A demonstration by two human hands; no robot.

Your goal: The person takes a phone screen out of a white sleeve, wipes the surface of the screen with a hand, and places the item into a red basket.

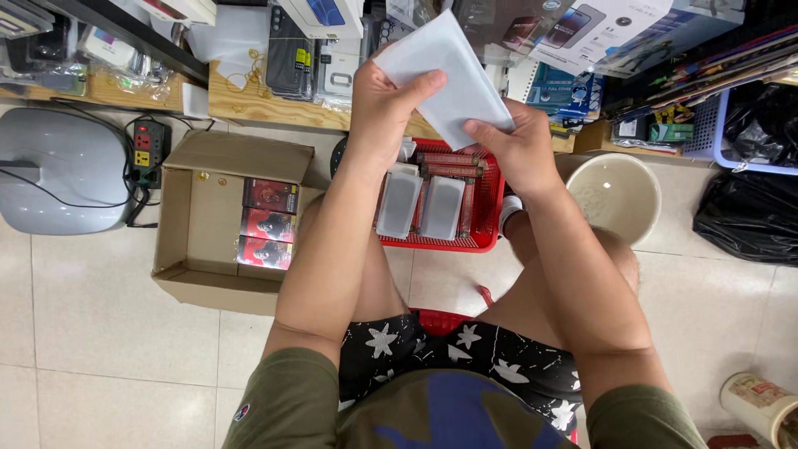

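Open cardboard box (187,218) of dark packets (268,223); cream bucket (617,198); black bag (748,216); power strip (147,151).

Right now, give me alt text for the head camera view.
Both hands, left hand and right hand, hold a white flat packet above a red basket of similar packets. An open cardboard box sits left on the tiled floor.

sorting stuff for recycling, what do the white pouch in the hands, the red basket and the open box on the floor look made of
White pouch: seemingly thin frosted plastic or paper; matte, flexing under both hands.
Red basket: likely moulded plastic, from its glossy slotted walls.
Open box: brown corrugated cardboard, matte, with folded flaps.
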